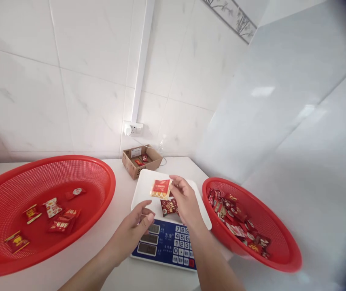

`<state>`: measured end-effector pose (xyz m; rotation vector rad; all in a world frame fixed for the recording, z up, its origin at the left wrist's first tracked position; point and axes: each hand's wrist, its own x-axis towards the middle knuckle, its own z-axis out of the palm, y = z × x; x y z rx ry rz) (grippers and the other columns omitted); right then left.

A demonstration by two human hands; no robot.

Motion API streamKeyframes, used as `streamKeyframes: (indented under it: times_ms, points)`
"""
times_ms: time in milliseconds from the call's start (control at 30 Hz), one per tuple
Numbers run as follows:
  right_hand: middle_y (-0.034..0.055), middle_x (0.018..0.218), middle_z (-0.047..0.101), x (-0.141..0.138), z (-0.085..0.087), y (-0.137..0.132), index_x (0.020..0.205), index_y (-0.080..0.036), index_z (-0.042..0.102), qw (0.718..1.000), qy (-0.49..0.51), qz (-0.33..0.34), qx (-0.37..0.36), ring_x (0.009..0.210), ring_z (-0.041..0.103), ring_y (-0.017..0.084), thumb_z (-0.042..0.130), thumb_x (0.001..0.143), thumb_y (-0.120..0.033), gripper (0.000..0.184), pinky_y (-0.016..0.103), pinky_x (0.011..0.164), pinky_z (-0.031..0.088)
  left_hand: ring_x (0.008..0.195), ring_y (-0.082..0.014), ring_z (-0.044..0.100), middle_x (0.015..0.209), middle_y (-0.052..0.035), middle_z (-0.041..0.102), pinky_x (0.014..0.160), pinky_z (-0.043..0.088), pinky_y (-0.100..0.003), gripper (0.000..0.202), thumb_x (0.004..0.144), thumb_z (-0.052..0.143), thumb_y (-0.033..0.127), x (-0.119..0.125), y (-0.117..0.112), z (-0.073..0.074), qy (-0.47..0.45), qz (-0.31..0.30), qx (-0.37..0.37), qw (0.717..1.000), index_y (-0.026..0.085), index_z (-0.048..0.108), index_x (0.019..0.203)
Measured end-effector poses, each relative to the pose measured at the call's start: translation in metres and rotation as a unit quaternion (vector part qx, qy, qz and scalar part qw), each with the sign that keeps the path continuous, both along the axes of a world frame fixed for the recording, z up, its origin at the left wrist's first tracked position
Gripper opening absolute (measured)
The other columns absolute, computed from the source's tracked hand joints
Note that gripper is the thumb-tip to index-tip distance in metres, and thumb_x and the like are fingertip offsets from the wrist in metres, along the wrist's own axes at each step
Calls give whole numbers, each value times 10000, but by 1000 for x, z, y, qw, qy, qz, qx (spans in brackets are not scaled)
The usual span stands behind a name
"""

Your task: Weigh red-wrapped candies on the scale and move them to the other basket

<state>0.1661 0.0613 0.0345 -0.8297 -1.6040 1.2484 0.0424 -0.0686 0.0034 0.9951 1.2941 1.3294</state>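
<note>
My right hand [185,198] is closed on a small snack packet [161,188], red on top with a pale, yellowish lower part, held over the white pan [145,186] of a digital scale. Under the same hand a dark red snack packet [168,206] lies on the pan, partly covered by my fingers. My left hand [133,228] hovers at the front left of the pan, fingers curved and apart, with nothing in it. The scale's blue keypad panel [168,246] faces me; my wrists hide some of it.
On the left, a large red mesh basket [100,169] holds several scattered packets. Another red basket [282,246] at the right contains a heap of packets. Behind the scale stands an open cardboard box [144,167] with small red packets, near a wall socket [133,128] and cable.
</note>
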Motion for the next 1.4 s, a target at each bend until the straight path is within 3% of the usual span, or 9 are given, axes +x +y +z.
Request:
streamKeyframes:
  times_ms: [133,233,333,500,700,867,1100,1300,1400]
  points:
    - [6,932,617,5,-21,-48,1008,-245,567,988,112,19,-105,808,603,153,654,775,-404,295,281,694,499,1058,-244,579,1183,-102,582,828,494,-369,730,771,574,629,-3,2,5,-113,92,23,989,250,367,1360]
    - [-3,889,623,8,-37,-72,949,-255,562,987,117,34,-108,777,597,144,654,794,-416,242,281,698,509,948,-199,617,1133,-60,630,818,498,-347,705,731,678,540,-6,3,7,-190,130,52,972,261,395,1314]
    - [6,832,621,12,-46,-85,906,-249,581,992,73,56,-85,679,586,142,638,796,-448,234,281,638,516,866,-164,618,1053,-31,666,791,498,-305,623,680,748,465,-8,3,8,-191,121,75,971,230,489,1195]
    - [34,822,632,18,-52,-90,884,-237,631,989,3,129,-70,711,608,165,646,776,-444,233,281,619,524,845,-169,616,945,-21,689,773,504,-304,612,693,746,441,-8,0,7,-131,99,78,983,221,509,1212]
    - [40,825,669,18,-55,-92,858,-228,690,995,-27,88,-46,685,626,163,644,779,-412,206,282,628,535,1151,-249,549,1276,-79,604,983,436,-376,408,774,638,507,-6,-2,4,-106,72,73,989,206,664,1047]
    - [38,818,685,18,-57,-92,910,-252,713,996,-12,71,-58,681,642,172,641,778,-447,246,285,612,547,1018,-208,608,1215,-63,631,880,481,-352,536,807,611,494,-5,-1,4,-140,40,52,988,260,509,1278]
    - [53,865,687,18,-58,-92,924,-244,708,994,-4,92,-66,696,655,177,643,783,-467,272,300,633,559,1035,-204,593,1268,-72,600,894,468,-345,446,759,676,374,-5,-1,4,-83,16,81,993,215,572,1162]
    - [59,903,678,20,-64,-94,990,-245,684,990,-5,112,-87,748,651,181,651,777,-471,312,329,703,558,1039,-191,594,1182,-73,630,923,459,-344,679,772,657,333,-5,0,3,-101,26,73,992,241,352,1371]
    - [57,864,672,21,-67,-93,1054,-236,667,987,-9,124,-99,768,648,190,656,771,-483,376,348,738,550,961,-170,614,1263,-81,566,862,502,-343,757,792,633,328,-4,1,-1,-78,46,58,994,294,228,1431]
